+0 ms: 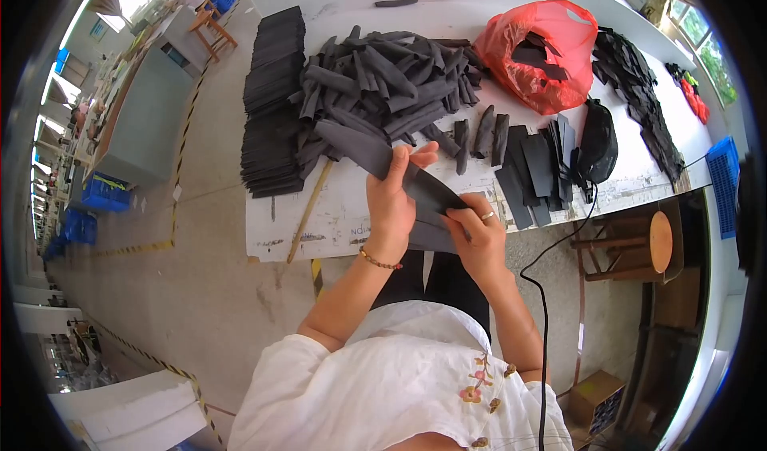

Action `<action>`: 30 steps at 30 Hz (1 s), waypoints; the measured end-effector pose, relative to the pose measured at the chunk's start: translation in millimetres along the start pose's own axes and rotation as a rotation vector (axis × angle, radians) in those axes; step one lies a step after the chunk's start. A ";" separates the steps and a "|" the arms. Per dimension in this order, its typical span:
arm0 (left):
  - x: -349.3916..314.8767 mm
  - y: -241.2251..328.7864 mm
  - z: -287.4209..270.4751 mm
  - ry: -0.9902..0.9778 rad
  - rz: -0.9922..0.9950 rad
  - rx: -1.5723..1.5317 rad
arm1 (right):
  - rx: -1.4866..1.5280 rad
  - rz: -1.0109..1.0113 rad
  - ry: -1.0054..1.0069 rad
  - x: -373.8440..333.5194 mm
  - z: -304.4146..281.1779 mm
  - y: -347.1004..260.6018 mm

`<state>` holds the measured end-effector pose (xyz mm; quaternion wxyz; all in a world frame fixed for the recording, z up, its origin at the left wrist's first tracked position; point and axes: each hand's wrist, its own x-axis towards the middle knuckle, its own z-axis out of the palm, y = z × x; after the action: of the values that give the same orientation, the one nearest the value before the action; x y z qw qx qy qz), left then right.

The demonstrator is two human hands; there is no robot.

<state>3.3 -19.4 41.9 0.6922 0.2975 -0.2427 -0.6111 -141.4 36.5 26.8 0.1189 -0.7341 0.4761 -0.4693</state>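
In front of my body, at the table's near edge, both hands hold a dark grey strip of fabric-like material (438, 190). My left hand (390, 203) is closed round it, the thumb on top and some fingertips showing beyond. Pinching the strip's right end is my right hand (478, 231), with a ring on one finger. Another grey piece (431, 234) hangs below, between the hands; whether it belongs to the same strip I cannot tell. Beyond my left hand lies a heap of curled dark grey pieces (391, 75). A long neat stack of black strips (274, 103) flanks the heap on the left.
A red plastic bag (547, 59) with dark pieces stands at the back. Flat black strips (537, 170) lie right of my hands, beside a black object (598, 141) with a trailing cord (540, 291). A wooden stick (310, 211) crosses the near edge. A stool (660, 242) is at right.
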 end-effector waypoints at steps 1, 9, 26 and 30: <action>0.9 3.0 -0.1 0.006 0.025 -0.007 | 0.002 -0.004 -0.005 -2.7 -1.8 -0.2; -29.9 -20.9 12.6 -0.115 -0.135 -0.075 | 0.059 -0.071 0.037 5.9 17.1 -0.4; -1.1 17.7 -1.5 0.136 -0.018 -0.069 | 0.114 0.086 -0.171 -4.7 0.8 -0.9; -1.5 10.1 2.1 0.209 -0.046 -0.056 | 0.108 0.093 -0.129 -12.3 0.2 1.4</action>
<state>8.7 -17.4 50.5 0.7075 0.3457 -0.1453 -0.5990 -143.4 45.7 18.7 0.2105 -0.7326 0.4749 -0.4399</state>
